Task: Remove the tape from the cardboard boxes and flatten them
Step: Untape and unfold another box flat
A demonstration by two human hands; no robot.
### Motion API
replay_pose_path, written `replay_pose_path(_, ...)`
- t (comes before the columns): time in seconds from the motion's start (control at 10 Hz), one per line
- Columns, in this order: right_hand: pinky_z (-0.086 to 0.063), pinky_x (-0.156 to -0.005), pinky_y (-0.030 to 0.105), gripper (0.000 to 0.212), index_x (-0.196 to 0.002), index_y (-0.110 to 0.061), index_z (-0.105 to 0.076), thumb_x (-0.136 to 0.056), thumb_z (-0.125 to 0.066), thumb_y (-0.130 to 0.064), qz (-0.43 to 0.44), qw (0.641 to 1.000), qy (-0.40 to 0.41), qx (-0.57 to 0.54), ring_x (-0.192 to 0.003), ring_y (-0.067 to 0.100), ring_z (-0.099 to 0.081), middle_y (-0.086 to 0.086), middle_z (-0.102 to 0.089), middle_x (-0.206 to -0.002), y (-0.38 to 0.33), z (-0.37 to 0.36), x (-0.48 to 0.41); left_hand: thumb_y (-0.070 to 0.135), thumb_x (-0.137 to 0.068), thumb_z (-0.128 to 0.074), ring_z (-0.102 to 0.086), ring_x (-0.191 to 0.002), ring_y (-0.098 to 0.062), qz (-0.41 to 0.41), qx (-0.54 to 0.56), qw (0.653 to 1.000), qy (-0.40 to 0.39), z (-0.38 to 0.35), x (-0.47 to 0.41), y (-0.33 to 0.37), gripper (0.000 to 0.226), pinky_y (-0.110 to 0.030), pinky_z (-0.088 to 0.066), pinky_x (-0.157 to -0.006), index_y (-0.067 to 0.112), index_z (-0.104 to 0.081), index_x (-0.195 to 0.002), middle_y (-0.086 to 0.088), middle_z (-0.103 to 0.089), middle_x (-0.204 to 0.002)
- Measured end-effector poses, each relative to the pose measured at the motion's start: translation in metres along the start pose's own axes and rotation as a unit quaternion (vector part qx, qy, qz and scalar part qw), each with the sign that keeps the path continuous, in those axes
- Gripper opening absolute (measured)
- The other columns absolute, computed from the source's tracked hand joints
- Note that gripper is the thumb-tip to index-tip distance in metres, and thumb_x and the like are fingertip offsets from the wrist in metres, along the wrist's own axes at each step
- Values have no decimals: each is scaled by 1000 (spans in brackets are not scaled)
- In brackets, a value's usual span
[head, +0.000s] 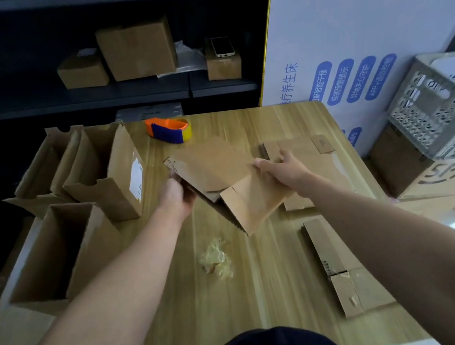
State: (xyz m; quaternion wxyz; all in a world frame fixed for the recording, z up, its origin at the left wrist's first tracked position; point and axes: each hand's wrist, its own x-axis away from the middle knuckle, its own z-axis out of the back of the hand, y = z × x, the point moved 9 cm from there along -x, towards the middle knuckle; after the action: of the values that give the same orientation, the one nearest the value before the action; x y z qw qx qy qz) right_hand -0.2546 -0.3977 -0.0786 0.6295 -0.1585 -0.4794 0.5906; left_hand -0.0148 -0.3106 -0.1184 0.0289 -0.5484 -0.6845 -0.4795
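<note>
Both hands grip the collapsing box (221,179) above the table (268,271) — left hand (177,196) curled round its left edge, right hand (283,167) clasping the right. Best press evenly along the creases — flaps squared first.

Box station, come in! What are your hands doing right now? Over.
Gripping the cardboard box: left hand one side, right hand the other. Box nearly flat, held over the table. Loose tape wad on table, not in the way. Over.
</note>
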Motion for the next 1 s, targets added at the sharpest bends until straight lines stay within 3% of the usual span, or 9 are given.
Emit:
replay_pose_path(0.1,-51,-91,43,71,-114,-3,-60,-67,-79,-52,-70,993,-90,-30,-99,25,-62,9,-65,-114,25,-3,-1,25,-101,-36,-66,-84,-22,47,-35,998,-6,1,-1,-13,30,-32,-58,-57,14,-62,-111,-10,-66,-114)
replay_pose_path(0.2,-54,-84,43,56,-103,-4,-63,-68,-81,-44,-106,993,-55,-12,-90,27,-63,9,-67,-100,49,5,-4,62,-91,-37,-65,-93,-28,97,-95,990,-45,2,-2,-26,55,-41,-58,-63,15,-59,-110,-13,-67,-109)
replay_pose_path(0.3,-52,-79,36,40,-100,-4,-62,-82,-71,-39,-101,994,7,47,-85,23,-60,11,-65,-99,60,13,-4,50,-80,-64,-65,-90,-24,120,-298,944,-71,-1,7,-47,49,-35,-57,-64,12,-56,-109,-12,-66,-106)
replay_pose_path(0.4,-50,-78,36,39,-105,-2,-60,-86,-67,-36,-110,993,-1,43,-90,26,-60,11,-63,-102,73,11,0,9,-88,-63,-62,-72,-18,114,-411,904,-43,0,10,-70,20,-30,-52,-64,6,-57,-107,-7,-64,-82)
replay_pose_path(0.5,-51,-84,39,44,-112,-3,-58,-83,-71,-33,-131,991,-17,-33,-96,26,-59,10,-62,-104,90,15,7,-2,-87,-62,-63,-93,-28,85,-404,911,-5,0,8,-79,31,-38,-54,-75,-3,-51,-116,-14,-63,-95)
replay_pose_path(0.6,-50,-88,36,41,-116,-3,-59,-87,-65,-32,-116,993,7,-34,-96,24,-59,12,-63,-108,98,31,9,-3,-86,-63,-63,-91,-28,69,-420,904,-31,-18,14,-97,37,-38,-54,-58,0,-50,-120,-16,-62,-108)
replay_pose_path(0.7,-50,-93,38,36,-118,-1,-60,-91,-59,-25,-98,993,68,0,-106,31,-61,17,-63,-118,112,63,13,1,-86,-64,-63,-96,-26,78,-451,886,-69,-42,30,-128,36,-39,-55,-69,4,-53,-120,-15,-63,-113)
replay_pose_path(0.9,-44,-99,42,53,-136,-4,-45,-92,-59,-30,-116,979,161,53,-116,32,-53,15,-54,-130,169,133,34,1,-81,-70,-64,-95,-26,106,-524,836,-126,-72,59,-200,36,-37,-57,-63,1,-56,-114,-14,-64,-112)
replay_pose_path(1.0,-52,-87,42,47,-132,-8,-49,-91,-59,-30,-135,974,171,69,-101,30,-58,13,-59,-117,202,152,44,-2,-79,-71,-63,-92,-28,119,-527,829,-141,-81,70,-240,38,-36,-56,-54,-2,-53,-113,-18,-62,-114)
